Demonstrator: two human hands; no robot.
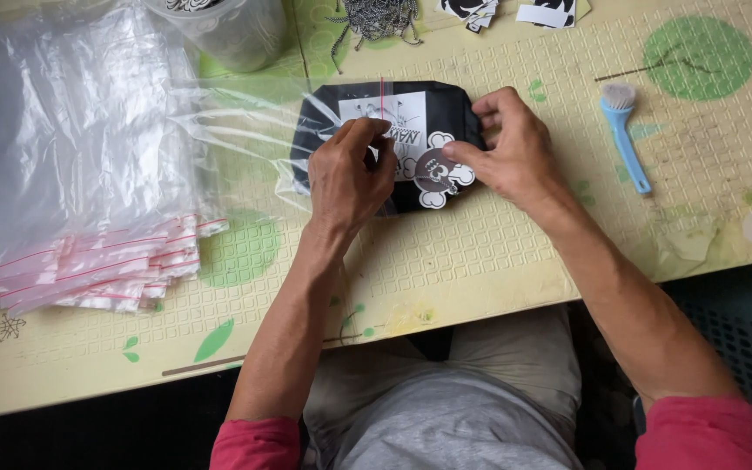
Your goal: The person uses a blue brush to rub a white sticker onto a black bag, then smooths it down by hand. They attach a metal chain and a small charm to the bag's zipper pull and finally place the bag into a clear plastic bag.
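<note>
A clear plastic bag (306, 130) lies on the desk (498, 261) and holds one folded black cloth (446, 113) with a white printed panel. The left hand (350, 174) pinches the bag's mouth, its grip closed on the plastic. The right hand (515, 144) presses a round skull sticker (439, 174) against the cloth, its grip closed on that sticker. One stack of red-striped empty bags (106, 270) sits left; one clear tub (232, 30) stands behind, contents unclear. One blue brush (624, 130) lies right.
</note>
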